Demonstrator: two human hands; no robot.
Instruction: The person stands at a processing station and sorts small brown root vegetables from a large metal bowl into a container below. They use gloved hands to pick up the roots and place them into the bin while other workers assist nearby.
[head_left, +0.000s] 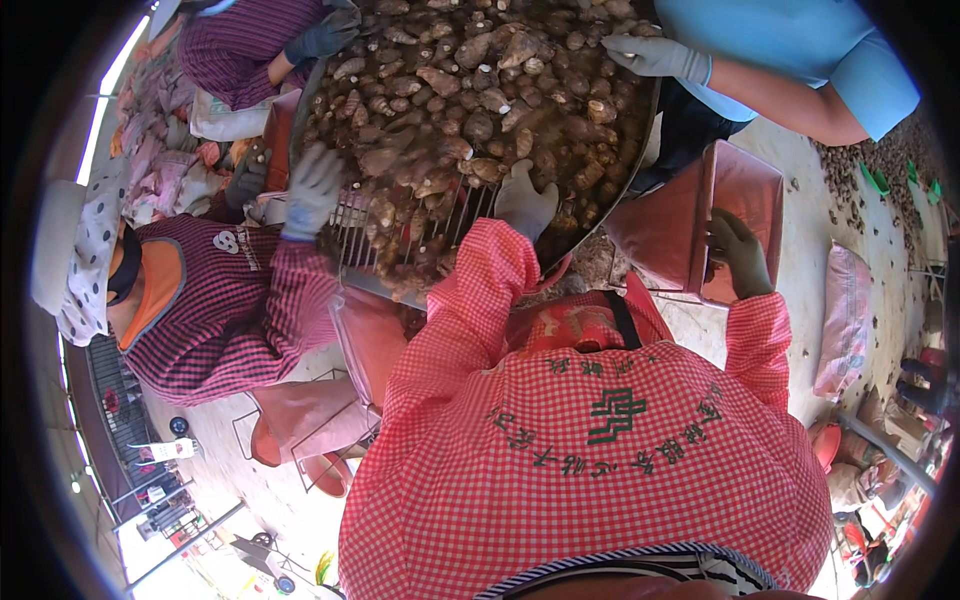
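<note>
My left hand (527, 201), in a grey work glove, reaches over the near edge of a metal sorting table (634, 176) heaped with taro corms (480, 127). Its thumb and fingers are apart, close to several corms, and I see nothing held in it. Off to the right, my right hand (739, 251), in a darker-looking glove, is at the mouth of a pink woven sack (660, 225) stretched on a metal frame. Those fingers are bent over the sack's opening, and shadow hides whether they hold anything. Slatted bars (360, 232) show through at the table's near left.
A co-worker in dark checks (217, 315) is at my left, with a blurred gloved hand over the bars. Others work at the far left and far right. Framed sacks (322, 412) stand at lower left; a filled sack (841, 322) lies on the floor at right.
</note>
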